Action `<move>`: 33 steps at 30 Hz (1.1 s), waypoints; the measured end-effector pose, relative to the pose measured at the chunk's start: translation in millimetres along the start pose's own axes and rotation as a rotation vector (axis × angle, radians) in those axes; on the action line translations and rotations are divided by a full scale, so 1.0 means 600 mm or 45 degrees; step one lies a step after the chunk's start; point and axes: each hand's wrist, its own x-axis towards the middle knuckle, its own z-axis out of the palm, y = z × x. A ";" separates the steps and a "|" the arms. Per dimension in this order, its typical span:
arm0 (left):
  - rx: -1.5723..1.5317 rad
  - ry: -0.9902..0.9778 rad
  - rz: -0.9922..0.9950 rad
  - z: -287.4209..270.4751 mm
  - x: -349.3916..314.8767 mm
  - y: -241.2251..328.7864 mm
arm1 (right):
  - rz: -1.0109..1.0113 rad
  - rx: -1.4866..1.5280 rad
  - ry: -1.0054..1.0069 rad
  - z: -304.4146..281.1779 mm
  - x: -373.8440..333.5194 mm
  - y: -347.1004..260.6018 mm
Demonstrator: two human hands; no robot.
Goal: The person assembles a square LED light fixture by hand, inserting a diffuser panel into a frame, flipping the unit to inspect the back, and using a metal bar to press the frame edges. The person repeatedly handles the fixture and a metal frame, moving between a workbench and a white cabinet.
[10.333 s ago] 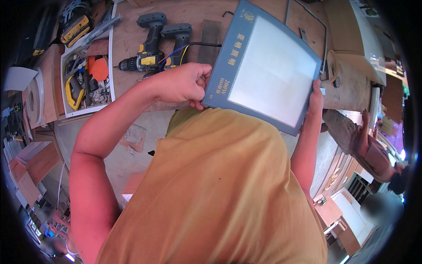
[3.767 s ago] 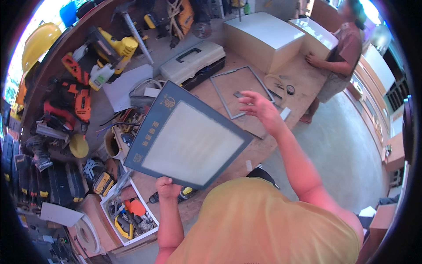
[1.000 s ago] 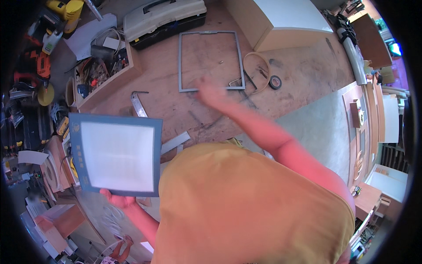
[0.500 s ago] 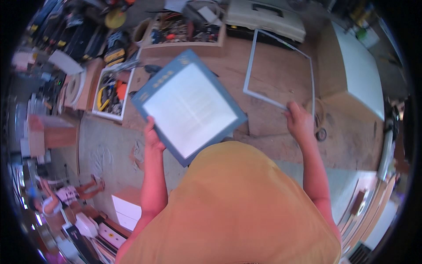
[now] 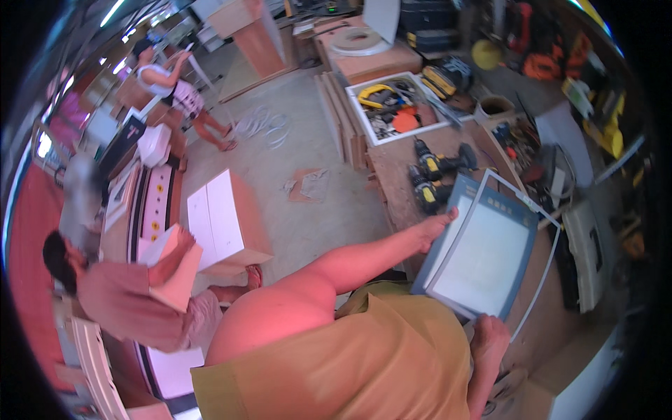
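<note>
A flat panel with a dark blue border and a pale middle is tilted over the workbench. My left hand grips its left edge, the thumb showing on the front face. My right hand is closed on the lower side of a thin, light-grey rectangular frame. This frame overlaps the panel's face, its far right corner reaching past the panel. Whether the two touch, I cannot tell. Just beyond my left hand, two yellow-and-black cordless drills lie on the workbench.
A white-rimmed tray of tools stands behind the drills. A wooden box of small parts and a pale tool case are farther right. One person holds a board at left; another stands farther back. A white-topped cabinet stands between.
My view has swung left, bringing two people and the drills into sight. The thin frame, formerly held apart at the right, now overlaps the panel. Both hands keep their holds.
</note>
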 end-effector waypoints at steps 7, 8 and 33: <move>0.042 -0.084 0.207 0.017 -0.027 0.009 | -0.045 0.008 -0.111 -0.011 0.032 0.007; 0.023 -0.123 0.218 0.017 -0.025 0.008 | -0.017 -0.020 -0.106 -0.012 0.033 0.008; 0.128 0.146 0.266 -0.171 -0.146 0.164 | 1.235 -0.163 0.136 0.020 -0.398 0.076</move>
